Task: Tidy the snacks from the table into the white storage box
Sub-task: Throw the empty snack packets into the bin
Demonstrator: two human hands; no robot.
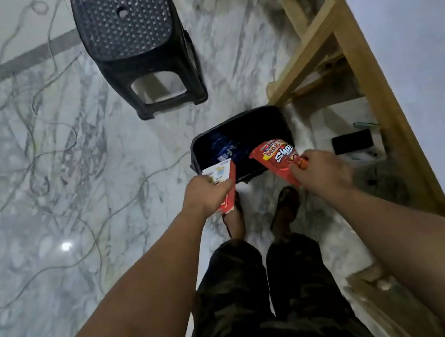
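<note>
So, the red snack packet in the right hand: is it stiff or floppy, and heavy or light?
The red snack packet looks like a thin foil pouch, so probably floppy. The right hand holds it by one edge with only a pinch, which suggests it is light. Its glossy surface may be a little slippery.

A red snack packet [273, 157] with white lettering and a red-and-white snack box [224, 181] are held tilted above a dark, open-topped bin [237, 125] on the marble floor; a blue packet [225, 149] lies inside the bin.
</note>
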